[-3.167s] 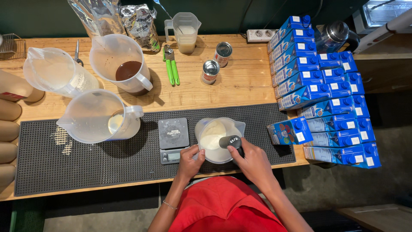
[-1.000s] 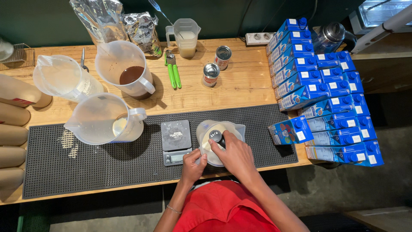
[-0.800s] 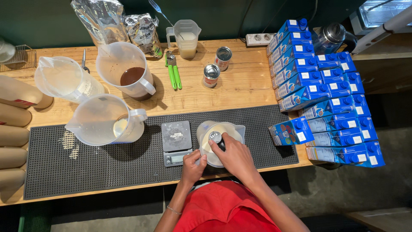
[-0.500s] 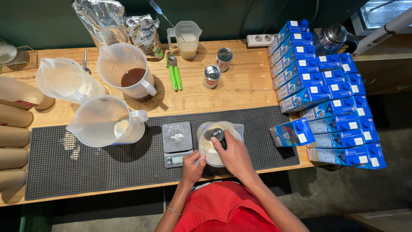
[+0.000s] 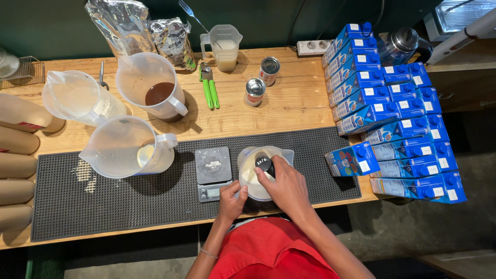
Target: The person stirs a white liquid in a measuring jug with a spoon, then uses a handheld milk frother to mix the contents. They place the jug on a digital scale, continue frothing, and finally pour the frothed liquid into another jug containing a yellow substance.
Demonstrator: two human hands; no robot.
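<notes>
A clear plastic jug of pale cream liquid stands on the black rubber mat just right of a small black digital scale. My right hand is over the jug, fingers closed on a small black-topped object held inside its mouth. My left hand rests against the jug's lower left side, by the scale's front edge.
Three large jugs stand at left: and one with brown liquid. Green-handled tool, two cans, a small jug and foil bags lie behind. Several blue cartons are stacked right. Brown paper rolls line the left edge.
My right hand moved with the black-topped object from the jug's right rim to over its middle. The left hand stayed by the jug.
</notes>
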